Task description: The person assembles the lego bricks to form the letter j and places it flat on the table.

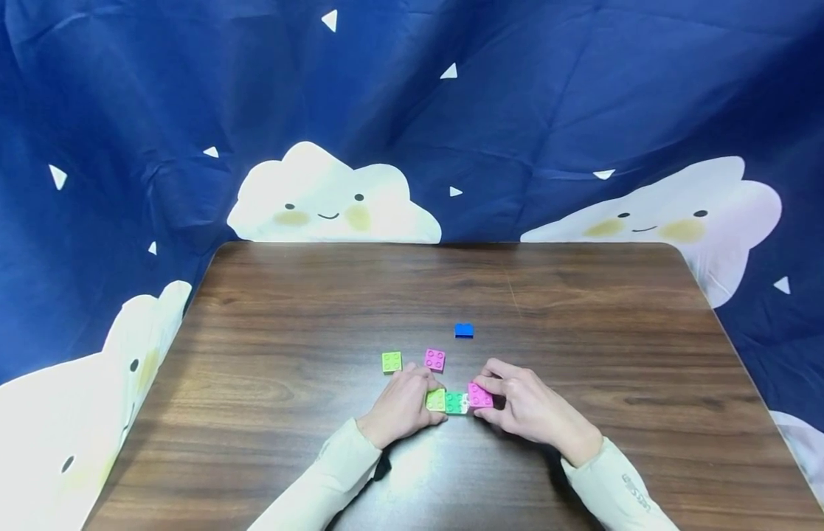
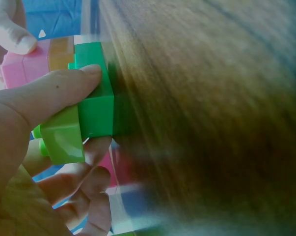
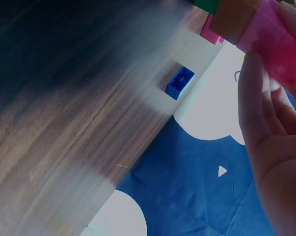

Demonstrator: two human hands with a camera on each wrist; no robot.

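Nearest are two pale sleeves (image 1: 620, 483), and the right one has a bit of dark lettering just behind the right hand, too small for me to actually read. The left hand (image 1: 403, 404) is gripping a lime block (image 1: 435, 400) and a green block (image 1: 454, 403) at its fingertips, thumb lying across both from what the left wrist view shows. Right hand (image 1: 526, 402) is pinching a pink block (image 1: 480, 395) between thumb and fingers, just off to the right of the left hand's pieces. There's also an orange block (image 2: 62, 53) between the green and pink ones, so right between the two hands; can't tell if everything's clicked together.

Just past the left hand's fingers there's a second lime block (image 1: 392, 362), studs up, and a second pink block (image 1: 434, 360) a little to its right. Further out, ahead of the gap between the hands, sits a blue block (image 1: 464, 330) on the wood-look desk (image 1: 305, 310). Way beyond both hands is a blue curtain (image 1: 491, 118) with smiley clouds and little white triangles.
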